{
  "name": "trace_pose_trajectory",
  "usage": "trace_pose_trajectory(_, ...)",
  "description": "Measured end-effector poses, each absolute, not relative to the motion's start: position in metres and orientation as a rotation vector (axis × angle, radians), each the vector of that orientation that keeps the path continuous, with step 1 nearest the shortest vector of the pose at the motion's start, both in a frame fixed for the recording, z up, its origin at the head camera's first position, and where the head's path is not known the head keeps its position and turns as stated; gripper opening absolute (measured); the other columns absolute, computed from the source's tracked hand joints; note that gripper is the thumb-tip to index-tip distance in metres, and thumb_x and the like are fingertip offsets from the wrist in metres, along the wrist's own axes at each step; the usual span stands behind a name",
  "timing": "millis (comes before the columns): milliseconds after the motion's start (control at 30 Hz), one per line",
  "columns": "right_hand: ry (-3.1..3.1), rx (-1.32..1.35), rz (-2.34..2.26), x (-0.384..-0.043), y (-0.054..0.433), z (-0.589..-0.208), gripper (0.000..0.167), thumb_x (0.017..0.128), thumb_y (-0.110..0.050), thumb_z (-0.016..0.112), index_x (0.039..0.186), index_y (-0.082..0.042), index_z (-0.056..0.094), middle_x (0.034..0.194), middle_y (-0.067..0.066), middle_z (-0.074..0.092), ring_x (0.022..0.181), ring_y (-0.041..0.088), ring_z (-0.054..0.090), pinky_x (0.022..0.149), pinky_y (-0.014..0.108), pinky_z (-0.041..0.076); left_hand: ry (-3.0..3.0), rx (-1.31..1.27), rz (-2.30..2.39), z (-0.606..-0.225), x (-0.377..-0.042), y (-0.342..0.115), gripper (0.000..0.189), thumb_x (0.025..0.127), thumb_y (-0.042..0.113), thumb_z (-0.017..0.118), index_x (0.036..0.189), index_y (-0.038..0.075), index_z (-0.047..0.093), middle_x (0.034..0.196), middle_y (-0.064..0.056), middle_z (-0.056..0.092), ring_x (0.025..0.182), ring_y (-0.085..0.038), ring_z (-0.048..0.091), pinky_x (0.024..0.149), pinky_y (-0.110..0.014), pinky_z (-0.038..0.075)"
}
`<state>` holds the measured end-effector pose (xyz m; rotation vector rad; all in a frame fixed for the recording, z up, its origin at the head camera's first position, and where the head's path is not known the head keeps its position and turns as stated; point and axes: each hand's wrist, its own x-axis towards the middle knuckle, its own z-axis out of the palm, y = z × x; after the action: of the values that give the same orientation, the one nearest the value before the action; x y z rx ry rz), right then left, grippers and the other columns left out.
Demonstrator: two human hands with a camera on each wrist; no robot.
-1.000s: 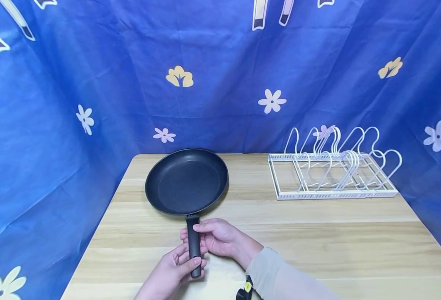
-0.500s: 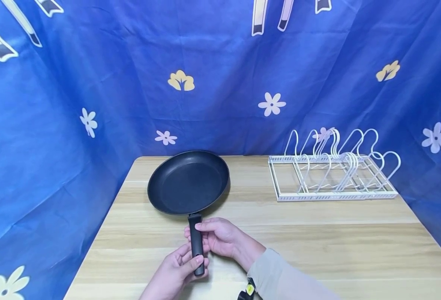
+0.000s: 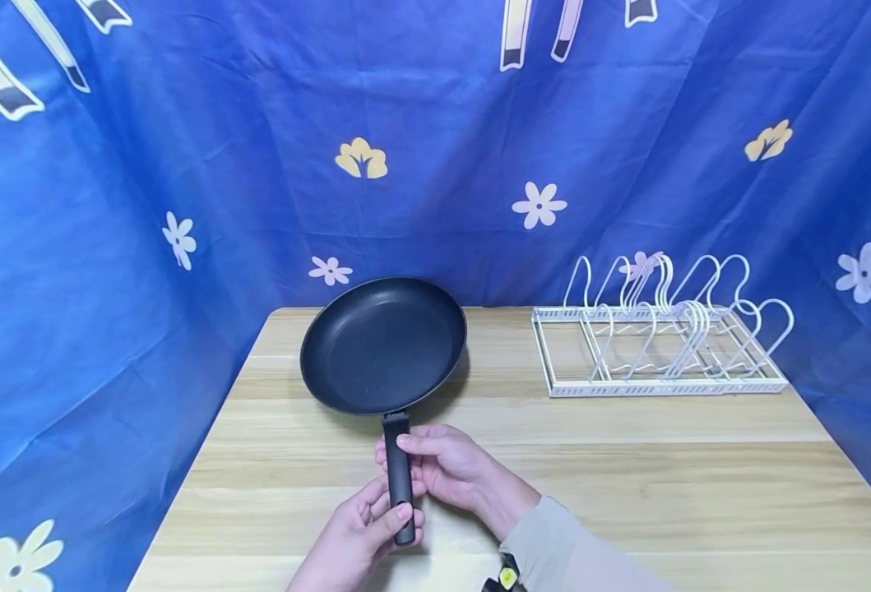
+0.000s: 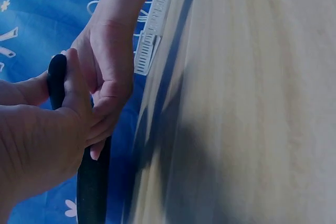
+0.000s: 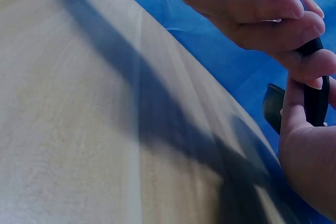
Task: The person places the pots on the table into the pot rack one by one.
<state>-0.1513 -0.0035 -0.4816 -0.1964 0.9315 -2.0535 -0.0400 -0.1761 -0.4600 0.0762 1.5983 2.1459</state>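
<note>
A black frying pan is held up a little above the wooden table, its round body pointing to the back and its handle towards me. My left hand grips the free end of that handle, thumb on top and fingers beneath. Nearer the pan body, my right hand pinches the handle from the right, also with the thumb on top. Both hands also show in the left wrist view, where the dark pan hangs edge-on beside the table. Some fingers are hidden behind the handle.
A white wire rack with several upright loops stands at the back right of the wooden table. Blue patterned cloth hangs behind the table and along both sides.
The frying pan has risen and shifted slightly right, its far rim now higher against the cloth. Both hands have moved right with it, keeping their hold on the handle. The rack stays in place.
</note>
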Motion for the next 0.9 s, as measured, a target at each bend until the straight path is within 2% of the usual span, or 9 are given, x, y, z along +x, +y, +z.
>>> trace_pose_trajectory(300, 0.817, -0.281, -2.117, -0.151, 0.010, -0.466, 0.026, 0.114, -0.009, 0.047, 0.122, 0.001, 0.069, 0.114, 0.010, 0.080, 0.109, 0.015, 0.079, 0.104, 0.027, 0.062, 1.691, 0.092, 2.096, -0.440, -0.039, -0.167, 0.065, 0.112, 0.012, 0.059, 0.159, -0.019, 0.028, 0.121, 0.017, 0.076, 0.103, -0.003, 0.074, 0.097, -0.024, 0.063)
trace_pose_trajectory(633, 0.713, -0.334, -2.141, -0.149, 0.023, -0.461, 0.029, 0.116, -0.012, 0.043, 0.128, -0.003, 0.068, 0.119, 0.006, 0.078, 0.112, 0.012, 0.077, 0.107, 0.025, 0.060, 1.707, 0.225, 2.052, -0.429, -0.040, -0.164, 0.064, 0.112, 0.014, 0.059, 0.160, -0.018, 0.030, 0.129, 0.014, 0.076, 0.102, -0.007, 0.077, 0.099, -0.023, 0.061)
trace_pose_trajectory(800, 0.627, -0.422, -2.146, -0.150, 0.033, -0.464, 0.026, 0.115, -0.017, 0.051, 0.127, -0.005, 0.070, 0.118, 0.003, 0.078, 0.112, 0.009, 0.077, 0.108, 0.024, 0.059, 1.637, 0.316, 2.064, -0.423, -0.040, -0.157, 0.061, 0.113, 0.013, 0.057, 0.159, -0.018, 0.031, 0.132, 0.009, 0.074, 0.104, -0.008, 0.077, 0.099, -0.023, 0.061)
trace_pose_trajectory(900, 0.585, -0.496, -2.136, -0.152, 0.040, -0.465, 0.022, 0.112, -0.019, 0.059, 0.127, -0.007, 0.070, 0.119, 0.002, 0.078, 0.114, 0.009, 0.076, 0.108, 0.024, 0.059, 1.611, 0.333, 2.044, -0.421, -0.040, -0.151, 0.059, 0.113, 0.013, 0.058, 0.158, -0.018, 0.034, 0.126, 0.009, 0.076, 0.103, -0.007, 0.078, 0.094, -0.019, 0.061)
